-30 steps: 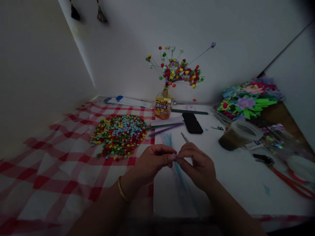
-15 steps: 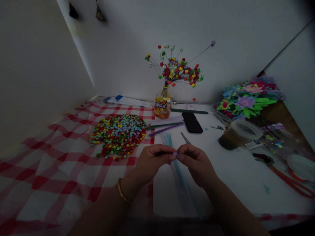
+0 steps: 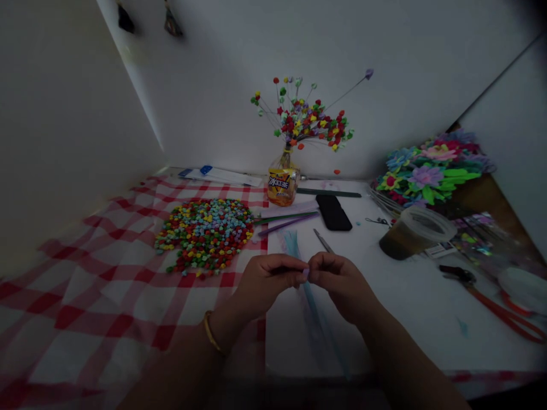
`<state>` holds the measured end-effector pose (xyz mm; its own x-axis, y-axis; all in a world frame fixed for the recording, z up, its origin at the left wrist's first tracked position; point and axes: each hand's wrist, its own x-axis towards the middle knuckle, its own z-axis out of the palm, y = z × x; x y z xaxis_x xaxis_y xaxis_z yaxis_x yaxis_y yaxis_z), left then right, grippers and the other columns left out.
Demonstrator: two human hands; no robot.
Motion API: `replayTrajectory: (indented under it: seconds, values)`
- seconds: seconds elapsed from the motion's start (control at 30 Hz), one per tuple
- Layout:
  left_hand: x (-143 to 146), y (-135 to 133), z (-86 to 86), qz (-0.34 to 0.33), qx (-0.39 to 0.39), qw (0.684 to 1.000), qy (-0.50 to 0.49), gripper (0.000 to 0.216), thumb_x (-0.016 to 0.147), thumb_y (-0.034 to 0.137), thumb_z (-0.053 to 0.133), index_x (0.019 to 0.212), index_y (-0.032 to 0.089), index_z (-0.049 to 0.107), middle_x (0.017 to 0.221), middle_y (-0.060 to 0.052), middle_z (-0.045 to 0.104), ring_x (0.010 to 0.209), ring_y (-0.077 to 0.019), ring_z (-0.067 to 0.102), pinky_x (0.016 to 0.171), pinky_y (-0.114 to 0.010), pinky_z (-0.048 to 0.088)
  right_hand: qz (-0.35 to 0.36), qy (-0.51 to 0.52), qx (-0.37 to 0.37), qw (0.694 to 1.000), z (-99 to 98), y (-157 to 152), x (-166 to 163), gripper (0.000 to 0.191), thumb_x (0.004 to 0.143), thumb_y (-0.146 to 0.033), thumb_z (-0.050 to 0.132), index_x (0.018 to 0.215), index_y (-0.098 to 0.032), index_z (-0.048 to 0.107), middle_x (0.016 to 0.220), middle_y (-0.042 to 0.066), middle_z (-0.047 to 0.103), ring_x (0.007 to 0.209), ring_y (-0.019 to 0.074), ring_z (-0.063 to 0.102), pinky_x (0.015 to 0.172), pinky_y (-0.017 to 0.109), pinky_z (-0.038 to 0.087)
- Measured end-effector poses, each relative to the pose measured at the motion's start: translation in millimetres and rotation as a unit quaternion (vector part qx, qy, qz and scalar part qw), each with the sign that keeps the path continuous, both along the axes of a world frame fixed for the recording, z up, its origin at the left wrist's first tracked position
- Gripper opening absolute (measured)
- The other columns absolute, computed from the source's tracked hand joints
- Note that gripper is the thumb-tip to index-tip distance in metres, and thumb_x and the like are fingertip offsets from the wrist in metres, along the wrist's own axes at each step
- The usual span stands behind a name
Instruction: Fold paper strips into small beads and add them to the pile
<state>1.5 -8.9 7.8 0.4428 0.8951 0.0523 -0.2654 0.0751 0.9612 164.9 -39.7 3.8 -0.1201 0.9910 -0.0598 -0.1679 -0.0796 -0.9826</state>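
Between my two hands is a small piece of folded purple paper (image 3: 305, 273), pinched at the fingertips. My left hand (image 3: 269, 282) grips it from the left with thumb and forefinger. From the other side my right hand (image 3: 339, 282) pinches its right edge, and the fingers partly hide the paper. Under the hands lies a bundle of light blue paper strips (image 3: 311, 304) on the white surface. A pointed metal tool, perhaps scissors or tweezers (image 3: 323, 240), lies just beyond my right hand. Left of them spreads a heap of small coloured paper stars (image 3: 209, 233).
A bottle (image 3: 282, 185) holds stars on thin wires. Behind the hands lie a black phone (image 3: 334, 212) and purple strips (image 3: 288, 223). At right stand a plastic tub (image 3: 405, 239) of brown liquid, orange-handled pliers (image 3: 491, 302) and fuzzy craft flowers (image 3: 431, 171). A red-checked cloth (image 3: 128, 307) covers the left.
The fingers have shifted slightly around the purple paper, which now sits a little lower and at a different angle. Both hands stay close together. Everything else lies as before.
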Motion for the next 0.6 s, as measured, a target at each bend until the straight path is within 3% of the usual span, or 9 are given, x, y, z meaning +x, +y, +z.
replayTrajectory:
  seconds: [0.1,0.3,0.47,0.6]
  values:
    - [-0.6,0.6,-1.0,-0.007,-0.008,1.0,-0.009,0.012,0.059,0.016,0.076,0.071,0.015,0.072,0.055,-0.001,0.063,0.053,-0.0104,0.055,0.055,-0.024,0.046,-0.018,-0.02,0.013,1.0,2.2,-1.5,-1.0,0.013,0.067,-0.025,0.07,0.065,-0.018,0.061,0.061,-0.002,0.057,0.058,0.0109,0.05,0.056,0.025,0.039]
    - [-2.4,2.7,-4.4,-0.034,-0.032,0.997,-0.066,0.014,0.061,0.015,0.075,0.074,0.013,0.069,0.057,0.0,0.064,0.053,-0.0096,0.057,0.056,-0.023,0.046,-0.074,-0.065,0.112,0.989,3.6,-3.8,-4.3,0.012,0.068,-0.026,0.073,0.07,-0.019,0.064,0.069,-0.001,0.062,0.064,0.0116,0.055,0.061,0.026,0.045]
    - [-2.0,1.3,-3.0,-0.084,-0.072,0.992,-0.062,0.015,0.057,0.011,0.076,0.07,0.012,0.068,0.058,-0.001,0.066,0.053,-0.0106,0.059,0.055,-0.023,0.047,-0.02,0.005,0.055,0.998,3.3,-2.0,-2.9,0.018,0.064,-0.028,0.076,0.073,-0.018,0.063,0.062,-0.001,0.062,0.058,0.0114,0.058,0.057,0.026,0.049]
    - [-0.9,1.0,-1.9,-0.059,-0.06,0.993,-0.085,0.015,0.058,0.011,0.076,0.071,0.013,0.068,0.061,-0.001,0.067,0.054,-0.0096,0.058,0.056,-0.023,0.048,-0.024,-0.005,0.062,0.998,1.2,-1.4,-0.8,0.018,0.066,-0.03,0.074,0.076,-0.019,0.065,0.068,0.0,0.063,0.062,0.012,0.059,0.06,0.027,0.05]
